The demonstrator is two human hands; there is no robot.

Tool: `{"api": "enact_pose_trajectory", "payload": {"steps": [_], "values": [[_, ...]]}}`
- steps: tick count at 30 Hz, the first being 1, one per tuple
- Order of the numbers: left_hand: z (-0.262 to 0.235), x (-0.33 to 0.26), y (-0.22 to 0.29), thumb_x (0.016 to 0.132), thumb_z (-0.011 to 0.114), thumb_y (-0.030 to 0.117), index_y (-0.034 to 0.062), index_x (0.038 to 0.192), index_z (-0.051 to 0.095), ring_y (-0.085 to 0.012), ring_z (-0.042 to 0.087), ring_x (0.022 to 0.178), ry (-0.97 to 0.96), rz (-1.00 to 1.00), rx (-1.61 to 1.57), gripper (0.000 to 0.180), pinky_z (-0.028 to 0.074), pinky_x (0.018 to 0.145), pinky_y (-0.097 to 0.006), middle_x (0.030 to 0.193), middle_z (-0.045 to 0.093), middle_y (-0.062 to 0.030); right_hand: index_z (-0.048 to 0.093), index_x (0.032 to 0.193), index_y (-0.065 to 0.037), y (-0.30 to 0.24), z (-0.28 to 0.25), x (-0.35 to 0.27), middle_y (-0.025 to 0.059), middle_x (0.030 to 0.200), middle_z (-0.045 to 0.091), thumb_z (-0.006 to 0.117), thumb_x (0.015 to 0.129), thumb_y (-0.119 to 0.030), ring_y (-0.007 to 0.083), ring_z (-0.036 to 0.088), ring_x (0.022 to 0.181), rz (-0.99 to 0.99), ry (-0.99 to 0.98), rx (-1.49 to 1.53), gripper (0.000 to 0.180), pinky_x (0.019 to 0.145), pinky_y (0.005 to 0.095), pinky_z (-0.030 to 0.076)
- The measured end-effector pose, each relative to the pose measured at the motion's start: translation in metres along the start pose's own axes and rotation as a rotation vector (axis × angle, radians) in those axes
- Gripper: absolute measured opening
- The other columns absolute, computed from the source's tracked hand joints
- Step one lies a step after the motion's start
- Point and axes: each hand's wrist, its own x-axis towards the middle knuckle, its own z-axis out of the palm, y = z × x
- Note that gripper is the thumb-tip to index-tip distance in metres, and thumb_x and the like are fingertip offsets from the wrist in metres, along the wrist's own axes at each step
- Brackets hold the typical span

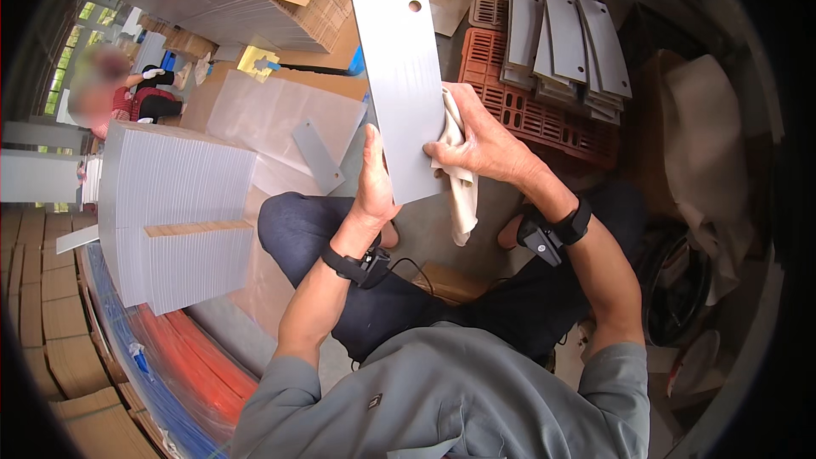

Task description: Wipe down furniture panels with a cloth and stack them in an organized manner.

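Both hands are on one grey plate (pixel 404 89) held upright at the centre of the frame. From my remote seat I see the left hand (pixel 374 183) clamped on the plate's lower left edge, thumb lying up along it. The right hand (pixel 480 140) is closed around a pale cloth (pixel 459 178) and presses it against the plate's right edge, near the bottom; the cloth's loose end hangs down below the hand.

As for progress, I judge the wiping to be under way on this plate. The cloth sits low on the sheet, and the face toward the camera looks even and clean, though I cannot tell which parts have been wiped. A tall stack of similar grey sheets (pixel 174 204) stands at the left of the frame, and more plates (pixel 565 47) lie across the red crates (pixel 544 115) at the upper right. Which pile is finished and which is waiting I cannot say.

Much is hidden. The plate's far face is out of view, and its lower right corner is covered by the cloth and fingers. A person (pixel 127 93) sits at the upper left, blurred and small. The frame's right side falls into shadow, where only dim shapes show.
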Motion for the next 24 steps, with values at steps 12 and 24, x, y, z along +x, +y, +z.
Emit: {"api": "enact_pose_trajectory", "payload": {"steps": [12,24], "values": [[-0.006,0.004,0.000,0.105,0.017,0.065,0.0034,0.153,0.037,-0.0349,0.061,0.123,0.011,0.001,-0.120,0.081,0.055,0.100,-0.052,0.139,0.056,-0.0231,0.045,0.145,-0.001,-0.004,-0.024,-0.001,0.0202,0.128,0.049,0.064,0.083,-0.017,0.0335,0.056,0.121,-0.009,0.135,-0.138,0.067,0.107,0.0432,0.047],[0.016,0.015,-0.008,0.103,0.020,0.069,0.0088,0.151,0.041,-0.0358,0.066,0.112,0.018,-0.123,-0.185,0.080,0.057,0.090,-0.051,0.137,0.058,-0.0200,0.046,0.149,-0.002,-0.016,-0.024,0.048,0.0204,0.154,0.046,0.061,0.100,-0.036,0.0377,0.039,0.146,-0.590,0.493,-0.833,0.061,0.123,0.0568,0.025]]}}
